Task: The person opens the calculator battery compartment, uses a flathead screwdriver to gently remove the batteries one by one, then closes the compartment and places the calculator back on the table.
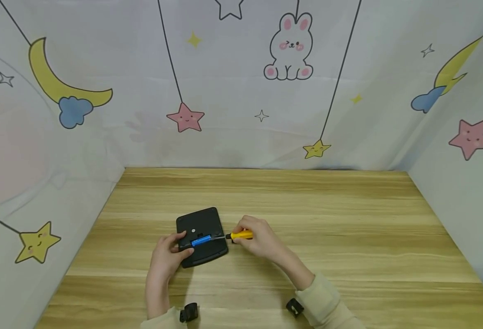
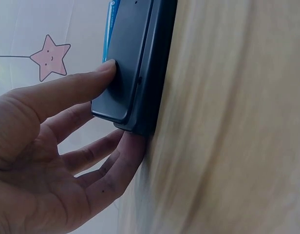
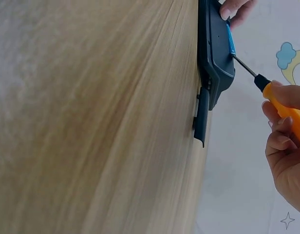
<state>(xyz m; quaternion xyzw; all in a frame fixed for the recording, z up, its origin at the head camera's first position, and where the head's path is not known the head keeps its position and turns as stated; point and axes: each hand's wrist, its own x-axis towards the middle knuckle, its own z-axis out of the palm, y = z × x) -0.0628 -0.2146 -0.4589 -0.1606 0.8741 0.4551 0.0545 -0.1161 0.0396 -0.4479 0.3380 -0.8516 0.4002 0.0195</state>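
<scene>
A flat black device with rounded corners lies on the wooden table, a slot in its upper face. In that slot sits a blue battery. My left hand grips the device's left side, thumb on the upper face and fingers at the edge, as the left wrist view shows. My right hand holds a screwdriver by its yellow handle. The metal shaft slants down to the battery's right end in the right wrist view; whether the tip touches the battery or the slot, I cannot tell.
A thin black piece is at the device's near edge in the right wrist view; whether it is attached is unclear. The wooden table stretches to both sides. Printed cloth hangs behind and along the sides.
</scene>
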